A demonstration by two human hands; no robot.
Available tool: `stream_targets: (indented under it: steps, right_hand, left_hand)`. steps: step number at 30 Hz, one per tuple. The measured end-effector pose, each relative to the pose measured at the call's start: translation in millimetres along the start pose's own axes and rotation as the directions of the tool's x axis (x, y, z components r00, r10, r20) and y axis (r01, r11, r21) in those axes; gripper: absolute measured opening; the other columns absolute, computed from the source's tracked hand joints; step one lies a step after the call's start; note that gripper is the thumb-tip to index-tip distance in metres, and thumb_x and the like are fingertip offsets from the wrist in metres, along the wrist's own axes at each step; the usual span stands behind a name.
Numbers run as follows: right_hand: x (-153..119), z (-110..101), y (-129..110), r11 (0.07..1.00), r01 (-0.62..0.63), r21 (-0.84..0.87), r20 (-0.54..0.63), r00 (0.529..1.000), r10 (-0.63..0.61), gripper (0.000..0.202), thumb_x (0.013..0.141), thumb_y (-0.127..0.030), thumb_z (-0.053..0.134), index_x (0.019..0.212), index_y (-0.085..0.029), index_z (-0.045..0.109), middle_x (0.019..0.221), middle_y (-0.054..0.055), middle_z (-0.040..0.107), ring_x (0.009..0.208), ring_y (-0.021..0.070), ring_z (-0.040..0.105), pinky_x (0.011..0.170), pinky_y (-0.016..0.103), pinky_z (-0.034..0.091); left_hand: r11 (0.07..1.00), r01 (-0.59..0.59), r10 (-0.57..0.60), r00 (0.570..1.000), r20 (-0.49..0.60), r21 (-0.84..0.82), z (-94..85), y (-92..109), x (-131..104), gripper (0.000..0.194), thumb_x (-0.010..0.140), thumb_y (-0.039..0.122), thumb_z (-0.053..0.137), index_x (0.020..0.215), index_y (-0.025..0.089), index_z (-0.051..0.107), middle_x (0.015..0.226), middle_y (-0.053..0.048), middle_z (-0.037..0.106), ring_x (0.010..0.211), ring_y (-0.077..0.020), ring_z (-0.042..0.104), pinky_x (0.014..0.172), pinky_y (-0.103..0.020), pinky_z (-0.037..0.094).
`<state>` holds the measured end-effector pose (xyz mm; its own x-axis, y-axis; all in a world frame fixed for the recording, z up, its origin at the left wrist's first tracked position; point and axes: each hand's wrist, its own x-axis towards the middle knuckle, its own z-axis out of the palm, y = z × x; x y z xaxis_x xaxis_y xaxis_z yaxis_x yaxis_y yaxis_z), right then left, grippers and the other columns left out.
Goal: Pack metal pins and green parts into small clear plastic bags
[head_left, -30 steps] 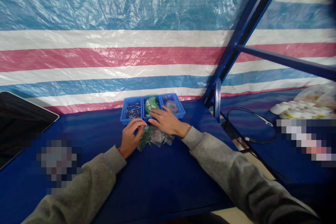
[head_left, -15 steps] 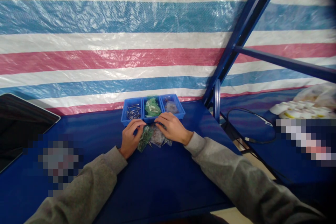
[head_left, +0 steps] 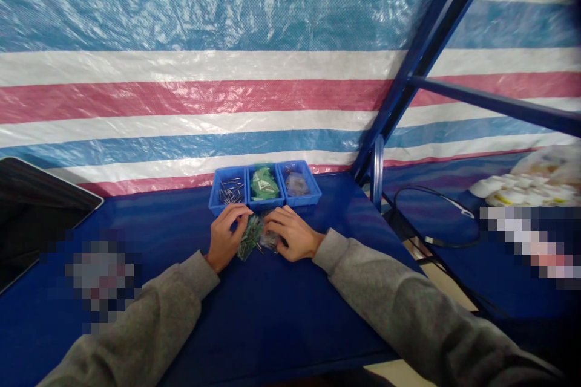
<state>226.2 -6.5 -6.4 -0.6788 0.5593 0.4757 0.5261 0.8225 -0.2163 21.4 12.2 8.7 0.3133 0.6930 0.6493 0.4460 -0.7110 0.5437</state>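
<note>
My left hand (head_left: 226, 234) is closed in a pinch at the left of a small pile; what its fingertips hold, if anything, is too small to make out. Just right of it lie green packets (head_left: 249, 240) with thin pieces. Curled fingers of my right hand (head_left: 294, 233) press down on clear plastic packets (head_left: 269, 242), hiding much of them. Behind both hands stand three joined blue bins. The left bin (head_left: 213, 193) holds thin metal pieces, the middle bin (head_left: 265, 202) green packets with pale pieces, and the right bin (head_left: 314, 196) clear packets.
A dark screen (head_left: 36, 217) lies at the left on the blue table (head_left: 272, 326). A blurred-out item (head_left: 100, 275) is near my left sleeve. To the right are a blue metal frame (head_left: 420, 42), a black cable (head_left: 436, 245) and white rolls (head_left: 521, 190). Striped sheeting (head_left: 204, 97) hangs behind.
My right hand has come down and toward me, from above the clear packets onto them, with its fingers more curled. My left hand keeps its pinch in nearly the same spot.
</note>
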Motion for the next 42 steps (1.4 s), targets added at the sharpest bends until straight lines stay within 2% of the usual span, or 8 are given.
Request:
stream_targets:
  steps: [7, 11, 14, 19, 24, 27, 37, 42]
  right_hand:
    - [0.8, 5.6, -1.1, 0.988, -0.125, 0.091, -0.206, 0.968, 0.142, 0.012, 0.076, -0.012, 0.05, 0.083, -0.016, 0.059, 0.087, 0.006, 0.06, 0.083, 0.0188, 0.05, 0.074, 0.034, 0.032]
    - [4.1, 4.5, -7.0, 0.902, -0.317, 0.293, -0.367, 0.834, 0.412, 0.012, 0.085, -0.02, 0.049, 0.08, -0.018, 0.059, 0.081, 0.004, 0.061, 0.079, 0.0167, 0.053, 0.075, 0.032, 0.036]
    - [5.9, 4.7, -10.0, 0.851, -0.315, 0.421, -0.403, 0.775, 0.486, 0.016, 0.088, -0.026, 0.047, 0.083, -0.018, 0.061, 0.077, 0.003, 0.06, 0.071, 0.0152, 0.053, 0.069, 0.029, 0.041]
    - [6.1, 6.3, -12.2, 0.845, -0.24, 0.478, -0.412, 0.788, 0.457, 0.02, 0.09, -0.029, 0.046, 0.088, -0.019, 0.063, 0.081, 0.005, 0.061, 0.075, 0.0157, 0.056, 0.068, 0.028, 0.044]
    - [5.5, 7.4, -11.7, 0.856, -0.233, 0.462, -0.365, 0.829, 0.423, 0.019, 0.087, -0.032, 0.05, 0.095, -0.019, 0.062, 0.084, 0.005, 0.061, 0.073, 0.0159, 0.055, 0.067, 0.029, 0.045]
    - [5.5, 9.2, -9.6, 0.86, -0.248, 0.446, -0.334, 0.845, 0.417, 0.017, 0.087, -0.032, 0.051, 0.09, -0.019, 0.062, 0.082, 0.005, 0.061, 0.069, 0.0145, 0.053, 0.064, 0.027, 0.044]
    - [5.6, 12.4, -7.3, 0.855, -0.298, 0.424, -0.292, 0.849, 0.44, 0.019, 0.088, -0.03, 0.049, 0.08, -0.018, 0.061, 0.069, 0.001, 0.057, 0.058, 0.0113, 0.049, 0.057, 0.023, 0.039]
    - [5.5, 12.1, -8.2, 0.828, -0.318, 0.461, -0.313, 0.815, 0.487, 0.019, 0.088, -0.031, 0.048, 0.085, -0.018, 0.061, 0.072, 0.001, 0.06, 0.059, 0.0116, 0.051, 0.057, 0.023, 0.041]
  left_hand:
    - [1.0, 0.009, -0.009, 1.0, 0.02, -0.004, -0.4, 1.2, 0.6, 0.014, 0.086, 0.02, 0.049, 0.088, 0.018, 0.063, 0.093, -0.005, 0.061, 0.083, -0.0137, 0.057, 0.074, -0.027, 0.046]
    - [1.0, 0.021, -0.021, 0.997, 0.073, -0.004, -0.3, 1.8, 2.4, 0.018, 0.086, 0.023, 0.049, 0.096, 0.018, 0.063, 0.1, -0.006, 0.06, 0.085, -0.0143, 0.058, 0.078, -0.028, 0.047]
    - [1.0, 0.02, -0.021, 0.987, 0.157, 0.007, 1.1, 0.0, 3.6, 0.023, 0.085, 0.027, 0.052, 0.104, 0.02, 0.061, 0.105, -0.006, 0.06, 0.088, -0.016, 0.058, 0.081, -0.03, 0.047]
    - [0.999, -0.049, 0.045, 0.974, 0.223, 0.012, 4.3, -5.0, 3.2, 0.017, 0.083, 0.029, 0.055, 0.092, 0.019, 0.065, 0.092, -0.005, 0.064, 0.089, -0.0178, 0.057, 0.084, -0.033, 0.046]
    - [0.997, -0.083, 0.082, 0.981, 0.176, -0.005, 4.4, -4.9, 2.1, 0.014, 0.084, 0.027, 0.054, 0.085, 0.018, 0.065, 0.083, -0.005, 0.064, 0.08, -0.0159, 0.058, 0.077, -0.031, 0.048]
    - [0.998, -0.069, 0.07, 0.984, 0.161, -0.011, 3.4, -3.2, 2.0, 0.013, 0.084, 0.026, 0.054, 0.083, 0.018, 0.064, 0.081, -0.004, 0.064, 0.078, -0.015, 0.058, 0.075, -0.029, 0.047]
    - [1.0, -0.018, 0.022, 0.982, 0.186, -0.021, 1.2, -1.7, 2.5, 0.014, 0.084, 0.028, 0.054, 0.086, 0.017, 0.063, 0.08, -0.004, 0.062, 0.076, -0.0145, 0.057, 0.072, -0.027, 0.046]
    - [1.0, -0.017, 0.02, 0.978, 0.207, -0.016, 0.9, -1.4, 2.6, 0.017, 0.085, 0.03, 0.051, 0.083, 0.017, 0.062, 0.08, -0.004, 0.062, 0.077, -0.0147, 0.058, 0.074, -0.028, 0.046]
